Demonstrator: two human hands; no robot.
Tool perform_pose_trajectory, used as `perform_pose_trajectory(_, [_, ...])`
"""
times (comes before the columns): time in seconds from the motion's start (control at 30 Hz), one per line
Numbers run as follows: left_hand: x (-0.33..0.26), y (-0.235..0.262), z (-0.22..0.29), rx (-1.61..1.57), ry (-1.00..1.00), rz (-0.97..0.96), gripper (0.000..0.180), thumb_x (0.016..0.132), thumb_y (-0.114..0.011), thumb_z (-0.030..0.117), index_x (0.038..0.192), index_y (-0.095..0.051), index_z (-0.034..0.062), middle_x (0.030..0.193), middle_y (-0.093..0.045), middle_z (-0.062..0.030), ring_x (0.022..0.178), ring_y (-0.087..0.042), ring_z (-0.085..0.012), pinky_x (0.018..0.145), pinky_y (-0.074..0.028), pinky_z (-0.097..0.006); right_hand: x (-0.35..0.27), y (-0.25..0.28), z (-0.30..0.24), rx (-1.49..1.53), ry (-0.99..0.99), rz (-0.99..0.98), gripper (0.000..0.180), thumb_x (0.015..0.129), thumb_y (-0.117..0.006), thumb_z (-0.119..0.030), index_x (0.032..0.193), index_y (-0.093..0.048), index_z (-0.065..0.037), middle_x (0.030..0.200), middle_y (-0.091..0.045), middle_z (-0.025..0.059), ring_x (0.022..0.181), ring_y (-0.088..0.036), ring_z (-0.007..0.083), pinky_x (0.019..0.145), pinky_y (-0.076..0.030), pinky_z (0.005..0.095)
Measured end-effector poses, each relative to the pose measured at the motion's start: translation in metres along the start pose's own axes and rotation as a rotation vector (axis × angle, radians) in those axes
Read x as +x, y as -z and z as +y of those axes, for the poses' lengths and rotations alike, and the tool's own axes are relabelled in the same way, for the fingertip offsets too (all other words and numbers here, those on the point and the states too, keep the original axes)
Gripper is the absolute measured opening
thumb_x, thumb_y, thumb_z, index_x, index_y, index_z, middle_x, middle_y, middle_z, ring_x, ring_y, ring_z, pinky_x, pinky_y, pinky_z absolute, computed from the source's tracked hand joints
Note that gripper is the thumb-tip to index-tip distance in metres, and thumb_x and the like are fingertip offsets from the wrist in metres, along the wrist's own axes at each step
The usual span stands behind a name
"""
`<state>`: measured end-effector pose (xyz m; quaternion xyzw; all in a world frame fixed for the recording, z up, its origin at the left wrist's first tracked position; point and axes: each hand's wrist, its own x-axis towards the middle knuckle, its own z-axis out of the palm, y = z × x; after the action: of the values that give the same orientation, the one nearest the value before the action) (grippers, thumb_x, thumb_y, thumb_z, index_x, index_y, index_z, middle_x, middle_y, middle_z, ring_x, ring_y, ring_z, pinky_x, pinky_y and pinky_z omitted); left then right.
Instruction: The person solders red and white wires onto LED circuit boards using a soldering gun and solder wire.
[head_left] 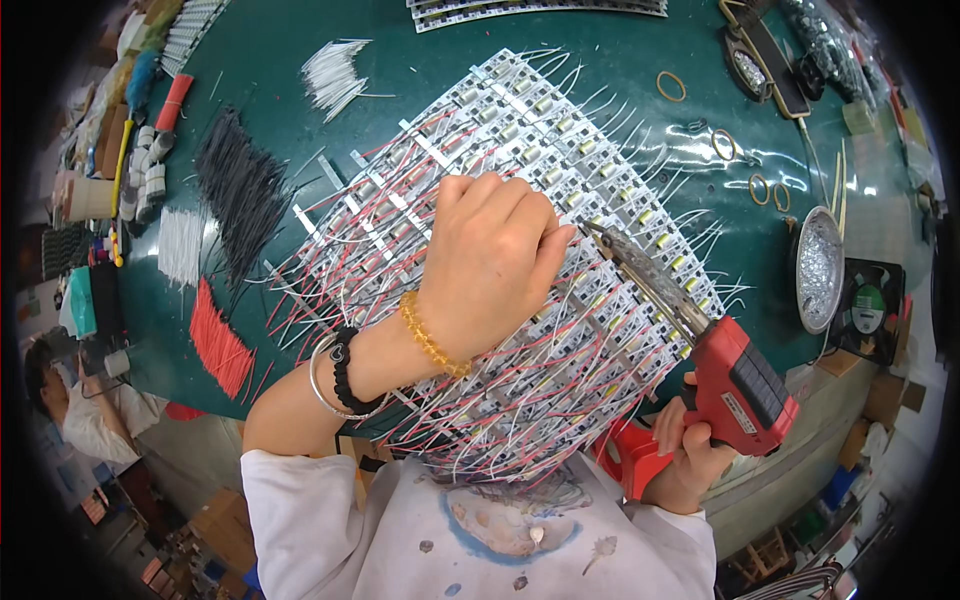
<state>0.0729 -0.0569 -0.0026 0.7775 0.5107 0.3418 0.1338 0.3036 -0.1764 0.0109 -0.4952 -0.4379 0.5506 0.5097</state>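
Observation:
A big panel of small white circuit boards (622, 192) lies aslant on the table, bristling with red and white wires. Over its middle, my left hand (495, 245) is closed with thumb and forefinger pinched together; what sits between them is hidden. My right hand (690, 462) grips a red soldering gun (738, 385) by its handle, to the right of the panel. The gun's metal tip (600, 230) points up and left, close to my left fingertips above the boards. Many red wires (480, 390) hang over the panel's near side.
Bundles of black wires (240, 185), red wires (220, 340) and white wires (180, 247) lie left on the green table (450, 100). More white wires (335, 78) lie farther back. Right are a metal bowl (819, 270), a small fan (868, 310) and brown rings (671, 87).

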Motion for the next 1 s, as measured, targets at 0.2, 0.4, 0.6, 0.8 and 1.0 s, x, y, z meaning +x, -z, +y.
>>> perform_pose_trajectory(0.2, [-0.003,0.000,-0.002,0.020,-0.014,0.022,0.016,0.074,-0.067,0.010,0.067,-0.053,0.0070,0.064,-0.051,-0.0031,0.065,-0.047,-0.0208,0.066,-0.031,-0.034,0.000,-0.001,0.003,0.012,0.115,0.011,0.063,0.085,-0.061,-0.037,0.116,-0.038,0.014,0.048,-0.045,0.0043,0.036,-0.041,0.0123,0.038,-0.037,0.0248])
perform_pose_trajectory(0.4, [-0.009,0.008,0.002,0.217,-0.013,0.010,0.014,0.076,-0.064,0.014,0.072,-0.054,0.0063,0.071,-0.052,-0.0065,0.072,-0.049,-0.0251,0.071,-0.034,-0.038,-0.004,0.011,0.012,0.113,0.101,-0.007,0.058,0.088,-0.057,-0.035,0.120,-0.038,0.009,0.047,-0.041,0.0033,0.035,-0.037,0.0118,0.037,-0.035,0.0256])
perform_pose_trajectory(0.6, [-0.016,0.096,-0.033,0.619,0.125,-0.020,0.015,0.070,-0.065,0.011,0.084,-0.062,0.0059,0.082,-0.060,-0.0085,0.082,-0.055,-0.0250,0.072,-0.037,-0.038,-0.008,0.017,0.009,0.181,0.138,0.113,0.054,0.091,-0.054,-0.031,0.121,-0.035,0.009,0.047,-0.037,0.0018,0.034,-0.036,0.0101,0.035,-0.034,0.0231])
perform_pose_trajectory(0.8, [-0.070,0.165,-0.140,0.908,0.324,0.114,0.013,0.073,-0.067,0.014,0.084,-0.064,0.0077,0.079,-0.062,-0.0047,0.080,-0.055,-0.0251,0.072,-0.039,-0.038,-0.002,0.020,0.016,0.195,0.121,0.042,0.052,0.091,-0.054,-0.030,0.121,-0.035,0.008,0.046,-0.038,0.0023,0.034,-0.036,0.0107,0.036,-0.034,0.0237])
perform_pose_trajectory(1.0, [-0.064,0.164,-0.164,0.712,0.333,0.066,0.009,0.076,-0.065,0.013,0.082,-0.063,0.0069,0.080,-0.062,-0.0067,0.082,-0.055,-0.0275,0.072,-0.039,-0.040,-0.011,0.030,0.024,0.171,0.144,0.074,0.053,0.090,-0.055,-0.029,0.121,-0.036,0.008,0.046,-0.040,0.0035,0.034,-0.036,0.0113,0.037,-0.036,0.0245])
